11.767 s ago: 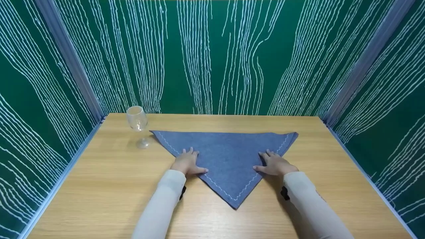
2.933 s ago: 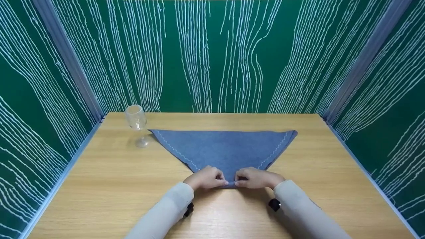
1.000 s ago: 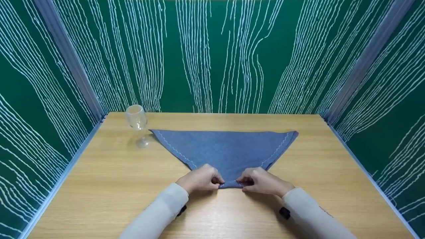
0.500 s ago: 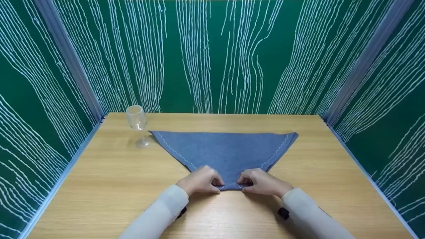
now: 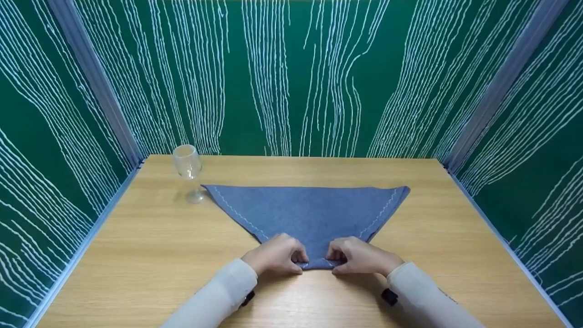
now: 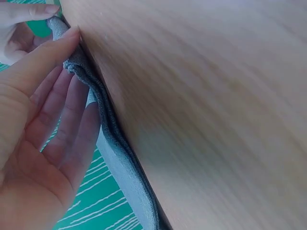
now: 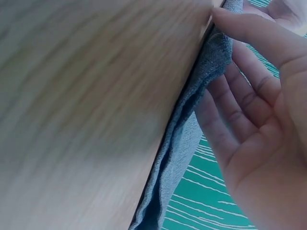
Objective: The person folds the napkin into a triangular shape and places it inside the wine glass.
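Note:
A blue-grey cloth napkin (image 5: 309, 212) with white zigzag stitching lies on the table, its long straight edge at the far side. Its near corner is turned over into a narrow fold. My left hand (image 5: 278, 256) pinches the left end of that fold between thumb and fingers, and my right hand (image 5: 364, 257) does the same at the right end. In the left wrist view the left thumb (image 6: 60, 45) presses along the layered cloth edge (image 6: 112, 127). From the right wrist, the right thumb (image 7: 240, 24) sits at the rolled edge, with the fingers behind the cloth.
A stemmed wine glass (image 5: 187, 164) stands upright at the back left, its foot close to the napkin's left corner. Green walls with white lines (image 5: 314, 82) enclose the wooden table (image 5: 136, 255) at the back and sides.
Earlier both hands lay spread on a napkin whose point faced me. That point has since been folded over. In the last second the napkin and both hands have slid slightly towards me.

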`<action>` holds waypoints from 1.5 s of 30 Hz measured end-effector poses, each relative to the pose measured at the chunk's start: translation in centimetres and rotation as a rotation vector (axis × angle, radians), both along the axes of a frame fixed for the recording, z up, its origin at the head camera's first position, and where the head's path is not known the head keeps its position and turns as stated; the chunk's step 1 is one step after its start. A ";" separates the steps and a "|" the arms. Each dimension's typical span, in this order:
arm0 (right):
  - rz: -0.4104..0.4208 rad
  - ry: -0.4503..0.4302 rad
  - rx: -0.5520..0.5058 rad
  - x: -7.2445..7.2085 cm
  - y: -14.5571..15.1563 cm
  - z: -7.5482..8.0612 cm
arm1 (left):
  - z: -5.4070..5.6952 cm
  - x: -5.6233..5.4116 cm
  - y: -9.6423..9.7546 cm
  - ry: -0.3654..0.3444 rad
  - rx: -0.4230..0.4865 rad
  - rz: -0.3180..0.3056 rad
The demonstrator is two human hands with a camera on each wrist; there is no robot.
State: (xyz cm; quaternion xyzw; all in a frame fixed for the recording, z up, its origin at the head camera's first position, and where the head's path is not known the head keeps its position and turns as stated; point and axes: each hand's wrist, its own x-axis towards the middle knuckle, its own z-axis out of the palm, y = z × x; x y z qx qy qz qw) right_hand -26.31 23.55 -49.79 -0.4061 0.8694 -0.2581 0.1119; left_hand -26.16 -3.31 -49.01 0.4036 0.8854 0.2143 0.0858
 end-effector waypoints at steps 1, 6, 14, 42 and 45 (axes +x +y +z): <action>0.003 0.001 -0.001 0.0 0.0 0.0 | 0.0 0.1 0.0 0.007 -0.001 0.000; 0.032 0.057 -0.027 0.0 -0.1 -0.2 | -0.2 0.1 0.0 0.076 -0.001 -0.024; 0.015 0.035 -0.015 0.0 -0.1 0.0 | -0.5 -0.3 -0.2 -0.010 0.033 -0.027; -0.056 -0.016 -0.043 -1.3 -0.7 -0.1 | -0.5 -1.5 0.0 -0.197 0.104 0.102; -0.069 -0.046 -0.060 -1.3 -0.7 -0.1 | -0.3 -1.6 0.2 -0.201 0.068 0.120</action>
